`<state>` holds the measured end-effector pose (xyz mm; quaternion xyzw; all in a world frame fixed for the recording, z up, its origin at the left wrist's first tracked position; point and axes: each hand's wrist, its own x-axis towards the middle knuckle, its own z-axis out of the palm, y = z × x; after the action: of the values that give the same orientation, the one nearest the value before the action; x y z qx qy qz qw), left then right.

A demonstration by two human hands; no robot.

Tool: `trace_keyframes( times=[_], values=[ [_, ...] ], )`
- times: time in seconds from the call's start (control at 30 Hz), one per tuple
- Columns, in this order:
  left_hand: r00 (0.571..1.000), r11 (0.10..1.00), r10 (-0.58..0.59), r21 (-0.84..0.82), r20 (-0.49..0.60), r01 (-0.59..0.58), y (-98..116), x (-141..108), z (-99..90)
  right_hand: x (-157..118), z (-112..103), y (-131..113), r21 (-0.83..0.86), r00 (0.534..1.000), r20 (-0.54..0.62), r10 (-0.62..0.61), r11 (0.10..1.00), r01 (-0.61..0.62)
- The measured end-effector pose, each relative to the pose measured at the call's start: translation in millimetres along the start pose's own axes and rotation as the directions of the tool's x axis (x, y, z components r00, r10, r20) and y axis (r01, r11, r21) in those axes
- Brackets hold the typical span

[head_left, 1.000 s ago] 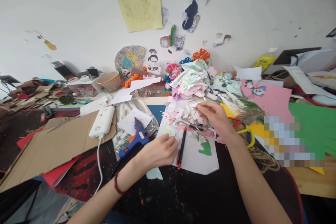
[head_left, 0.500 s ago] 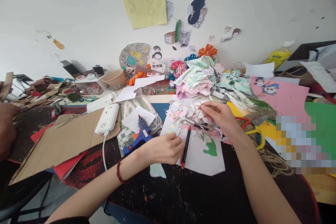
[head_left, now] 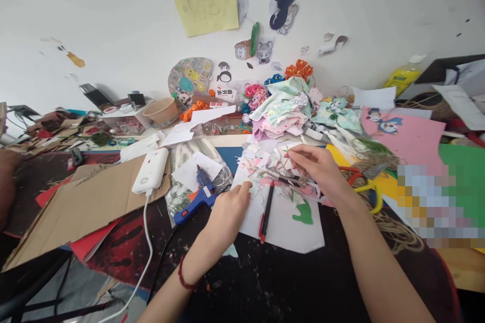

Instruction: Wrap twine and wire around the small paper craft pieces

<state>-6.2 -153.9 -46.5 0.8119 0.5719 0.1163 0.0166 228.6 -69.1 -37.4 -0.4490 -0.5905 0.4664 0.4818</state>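
My left hand, a dark red bracelet on its wrist, is closed with the fingertips pinched over the left edge of a white paper sheet. A tiny pale bit shows at its fingertips, too small to name. Over a heap of pink, white and pale green scraps my right hand is pinched; what it holds, if anything, I cannot make out. Between the hands lie a black and red pen and a green cut-out. A blue glue gun rests just left of my left hand.
Brown cardboard with a white corded device lies at left. Yellow-handled scissors and twine are at right. A fabric pile and a round tub stand behind. Another person's arm shows at far left.
My left hand has turned so its fingers point up and away, and has shifted slightly left, uncovering more of the pen. My right hand stays nearly in place over the scraps.
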Motion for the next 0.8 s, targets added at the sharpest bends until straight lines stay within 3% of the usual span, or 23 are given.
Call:
trace_keyframes(
  times=[0.1,0.23,0.4,0.53,0.8],
  values=[
    [0.988,0.993,-0.069,0.102,0.141,0.055,14.0,8.4,0.6,0.1,0.2,-0.8,0.001,1.000,0.010,-0.008,1.000,0.008],
    [0.938,0.970,-0.198,0.196,0.283,0.145,35.2,18.9,-9.4,-1.1,0.4,-3.7,0.001,0.999,0.032,-0.021,1.000,0.021],
    [0.905,0.933,-0.312,0.273,0.289,0.235,57.8,27.4,-15.5,-2.0,-0.2,-3.9,0.004,0.999,0.033,-0.037,0.999,0.037],
    [0.894,0.919,-0.337,0.309,0.296,0.244,69.0,31.3,-14.0,-1.6,-0.6,-2.2,0.016,0.999,0.028,-0.037,0.999,0.037],
    [0.900,0.904,-0.352,0.344,0.258,0.255,68.9,22.3,-24.2,-2.9,0.2,-5.6,0.035,0.998,0.047,-0.053,0.998,0.051]
  ],
)
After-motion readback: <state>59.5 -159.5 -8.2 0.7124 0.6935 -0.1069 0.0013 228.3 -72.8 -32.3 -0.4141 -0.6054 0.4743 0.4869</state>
